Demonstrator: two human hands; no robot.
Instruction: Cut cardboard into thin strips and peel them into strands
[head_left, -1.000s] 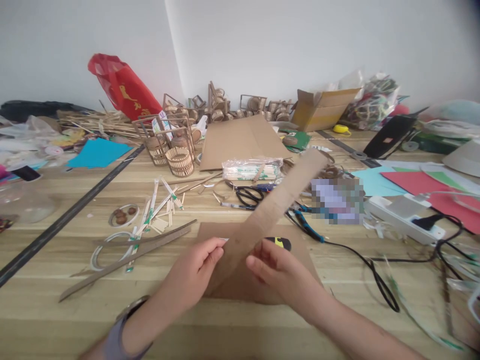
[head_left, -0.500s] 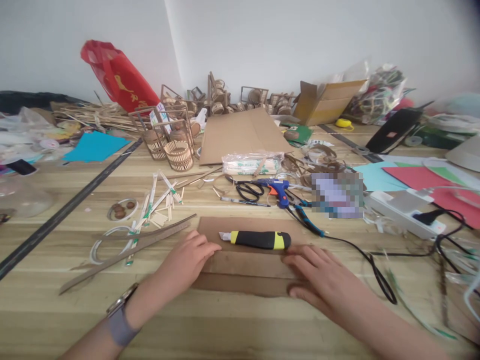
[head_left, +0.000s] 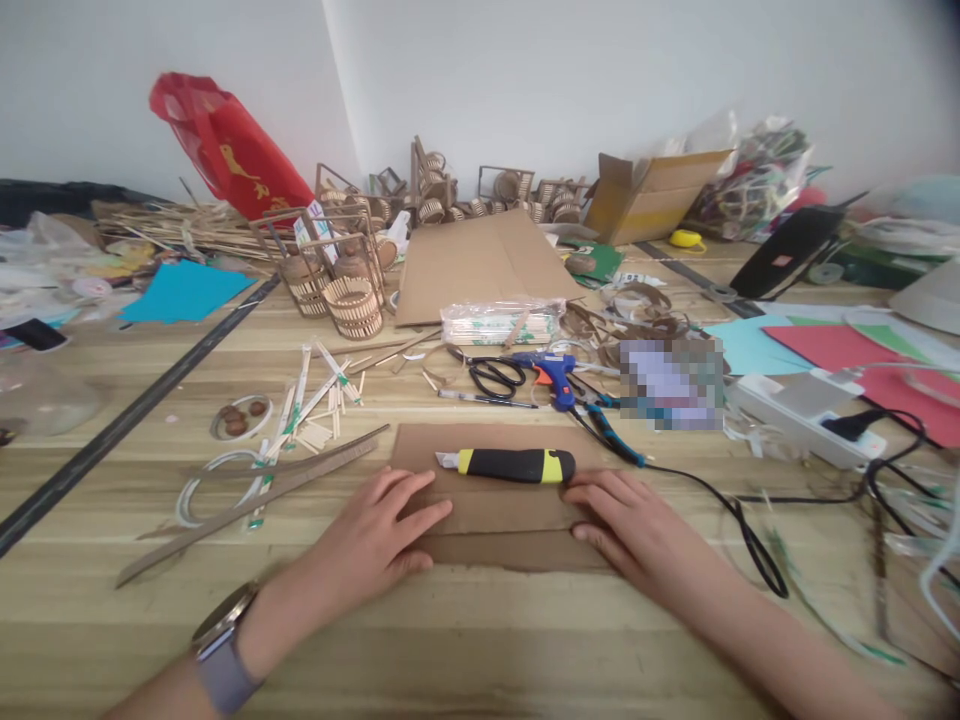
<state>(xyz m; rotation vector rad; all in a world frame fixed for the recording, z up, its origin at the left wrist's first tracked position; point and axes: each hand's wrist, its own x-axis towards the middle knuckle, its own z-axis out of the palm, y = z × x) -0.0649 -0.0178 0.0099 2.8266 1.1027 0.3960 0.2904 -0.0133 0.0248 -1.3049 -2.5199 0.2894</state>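
Note:
A folded or stacked brown cardboard piece (head_left: 495, 512) lies flat on the wooden table in front of me, with a crease or edge running across it. On its far part rests a black and yellow utility knife (head_left: 517, 465), blade out and pointing left. My left hand (head_left: 390, 525) lies at the cardboard's left side, fingers spread over it and thumb near its front edge. At the right side my right hand (head_left: 619, 520) touches the cardboard with its fingertips, thumb apart from the fingers. Neither hand touches the knife.
Beyond the cardboard lie a blue glue gun (head_left: 555, 378), a black pen (head_left: 487, 399) and blue-handled pliers (head_left: 616, 438). Brown strips (head_left: 247, 510), a tape roll (head_left: 217, 490) and sticks lie left. A power strip (head_left: 814, 420) with cables is right. Small baskets (head_left: 354, 307) stand behind.
My left fingers have spread apart and the thumb now shows near the cardboard's front edge. That front edge sits slightly farther from me. My right hand stays at the right side.

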